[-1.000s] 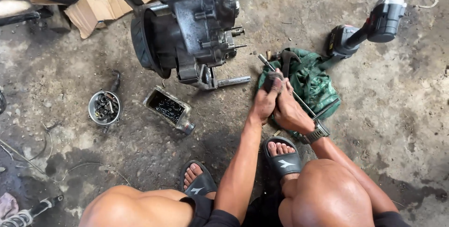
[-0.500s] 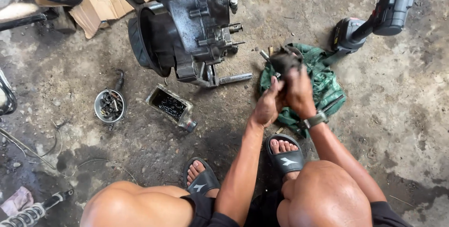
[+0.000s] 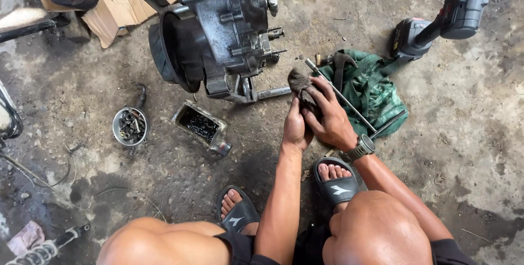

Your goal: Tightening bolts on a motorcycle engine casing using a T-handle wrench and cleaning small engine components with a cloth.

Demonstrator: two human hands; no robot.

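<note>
Hands lowered, rag point(image 3: 301, 86) between both hands

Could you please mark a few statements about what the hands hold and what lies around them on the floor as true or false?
1. Both hands are closed around a dirty rag. True: the left hand and the right hand grip it together.
2. The cordless power tool is in the right hand. False: it stands on the concrete floor, beyond the green cloth.
3. A long metal rod lies across the green cloth. True.
4. The round tin of small parts sits on the green cloth. False: it is on the bare floor, left of the cut-open bottle.
5. The engine case stands in front of the person. True.
</note>
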